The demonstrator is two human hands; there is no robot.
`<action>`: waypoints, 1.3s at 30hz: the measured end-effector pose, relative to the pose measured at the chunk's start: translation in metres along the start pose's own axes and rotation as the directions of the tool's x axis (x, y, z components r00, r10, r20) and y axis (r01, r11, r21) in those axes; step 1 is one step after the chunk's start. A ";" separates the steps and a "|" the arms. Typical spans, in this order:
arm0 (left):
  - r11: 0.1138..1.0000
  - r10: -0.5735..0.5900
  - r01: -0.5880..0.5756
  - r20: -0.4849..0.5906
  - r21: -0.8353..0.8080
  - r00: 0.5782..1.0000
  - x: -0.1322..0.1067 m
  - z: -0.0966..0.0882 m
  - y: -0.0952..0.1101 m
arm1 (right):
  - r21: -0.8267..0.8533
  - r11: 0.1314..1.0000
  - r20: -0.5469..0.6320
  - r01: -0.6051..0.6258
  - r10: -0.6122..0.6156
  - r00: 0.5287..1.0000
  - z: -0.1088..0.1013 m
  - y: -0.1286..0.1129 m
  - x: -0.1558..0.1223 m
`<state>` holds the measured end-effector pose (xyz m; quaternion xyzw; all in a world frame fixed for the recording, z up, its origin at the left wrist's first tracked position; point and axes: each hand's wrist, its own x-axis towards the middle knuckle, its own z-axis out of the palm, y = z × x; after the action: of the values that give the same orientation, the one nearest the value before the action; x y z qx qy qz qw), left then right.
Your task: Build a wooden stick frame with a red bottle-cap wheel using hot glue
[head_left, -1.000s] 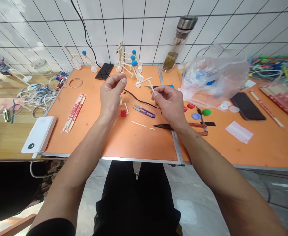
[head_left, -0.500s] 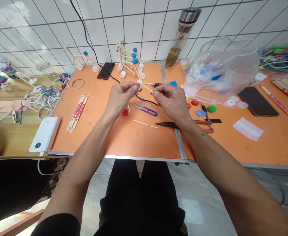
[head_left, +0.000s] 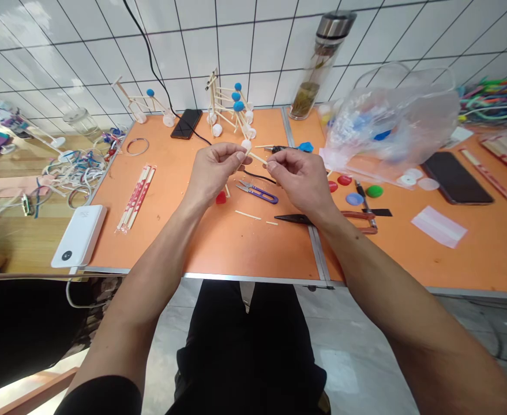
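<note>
My left hand [head_left: 216, 172] is closed in a pinch on a small piece of wooden stick, mostly hidden by the fingers. Between thumb and forefinger, my right hand [head_left: 304, 180] grips another thin wooden stick [head_left: 259, 157], whose far end meets the left fingertips. Whether the two pieces are joined I cannot tell. Under the hands lie purple thread snips [head_left: 259, 192], a red clay lump [head_left: 221, 197] and short stick offcuts [head_left: 248, 215]. Black-jawed pliers [head_left: 294, 219] rest below my right hand. Just beyond the fingers stands a stick frame [head_left: 225, 101] with blue balls and white wheels.
A second stick model [head_left: 143, 106] and a phone [head_left: 186, 124] are at the back. Wrapped chopsticks [head_left: 136, 199] and a power bank [head_left: 79, 236] lie left. To the right are a tea bottle [head_left: 318, 69], a plastic bag [head_left: 391, 121], another phone [head_left: 456, 177] and coloured discs [head_left: 355, 199].
Both hands stay almost in place. The stick piece in my left fingers has turned slightly and shows less, while the right hand's stick has shifted a little.
</note>
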<state>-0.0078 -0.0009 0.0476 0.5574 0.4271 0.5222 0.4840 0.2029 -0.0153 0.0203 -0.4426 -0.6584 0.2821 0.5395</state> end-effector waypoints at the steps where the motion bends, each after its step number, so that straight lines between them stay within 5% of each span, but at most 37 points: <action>1: 1.000 0.004 -0.004 0.001 0.008 1.000 0.000 0.000 0.000 | 0.003 1.000 -0.001 -0.006 0.006 1.000 0.000 0.000 0.000; 39: 0.998 -0.014 0.015 -0.016 0.069 1.000 0.000 0.001 -0.007 | -0.097 0.995 -0.011 0.017 -0.018 1.000 0.003 -0.002 -0.003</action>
<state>-0.0068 0.0004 0.0404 0.5665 0.4525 0.5081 0.4649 0.1993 -0.0186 0.0201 -0.4642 -0.6719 0.2424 0.5237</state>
